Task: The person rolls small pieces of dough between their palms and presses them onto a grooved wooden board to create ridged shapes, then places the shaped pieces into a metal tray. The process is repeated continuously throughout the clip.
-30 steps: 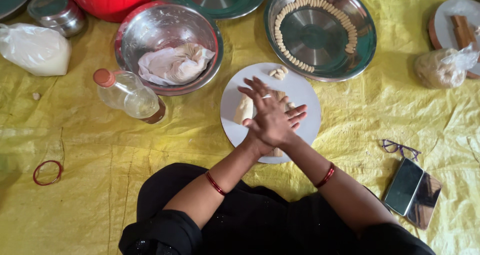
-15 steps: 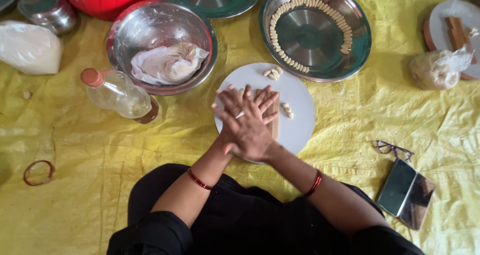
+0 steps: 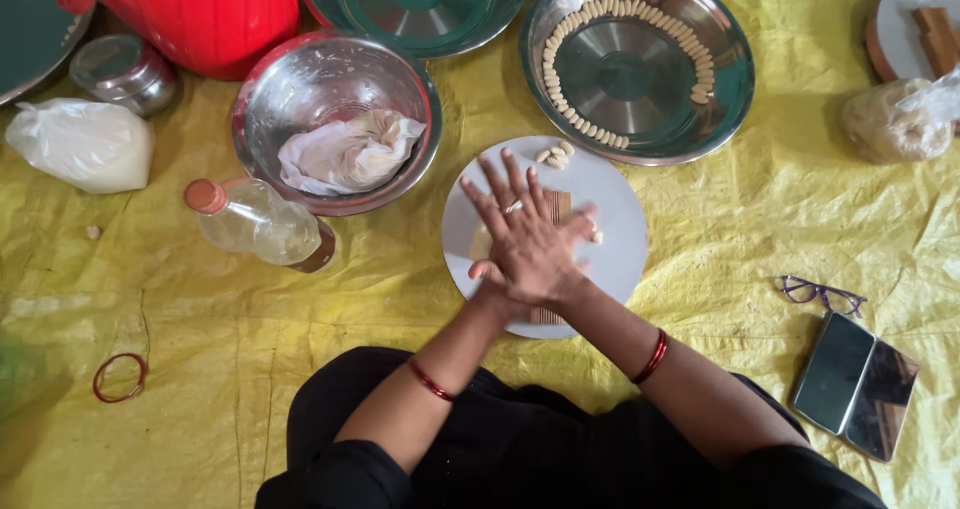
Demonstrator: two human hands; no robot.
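Closest to the camera, two forearms in black sleeves are crossing over each other, each wearing a red bangle. The right hand [image 3: 530,239] is lying on top with fingers spread flat, a ring showing on one finger, and it's pressing down over the left hand [image 3: 487,269], which is mostly hidden underneath, so I can't tell how its fingers are sitting. Both hands are pushing onto a ridged wooden comb-like board [image 3: 556,209] and a pale bit of dough [image 3: 481,241] peeking out at the left (hard to see more, the hands are covering it). All that is sitting on a round white plate [image 3: 615,249] on the yellow sheet [image 3: 700,269] spread over the floor.

A few small shaped dough pieces [image 3: 553,154] are lying at the plate's far edge. Off to the right, glasses [image 3: 822,295] and a dark phone case [image 3: 856,386] are resting near each other. To the left, a clear plastic bottle [image 3: 255,224] is lying on its side, with a red ring [image 3: 120,377] nearer the edge.

Further out, a steel bowl [image 3: 300,79] is holding a crumpled white bag, and a steel tray [image 3: 636,69] is carrying a curved row of shaped pieces. A red container [image 3: 190,14] is sitting at the far left.
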